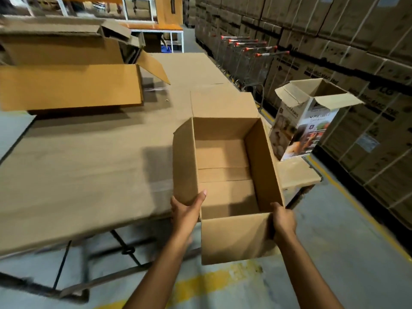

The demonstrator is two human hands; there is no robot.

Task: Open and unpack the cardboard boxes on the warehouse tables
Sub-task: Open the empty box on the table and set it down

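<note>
At the near edge of a cardboard-covered worktop, a person holds an open brown cardboard box by its near corners; the left hand grips the left wall, thumb hooked inside the rim; the right hand has its fingers curled round the right corner; the box's near end juts past the worktop, over the floor; a printed carton stands open just beyond it; larger open boxes lie far left.

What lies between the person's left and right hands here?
In the head view, the near wall of the open cardboard box spans between the left hand and right hand.
</note>
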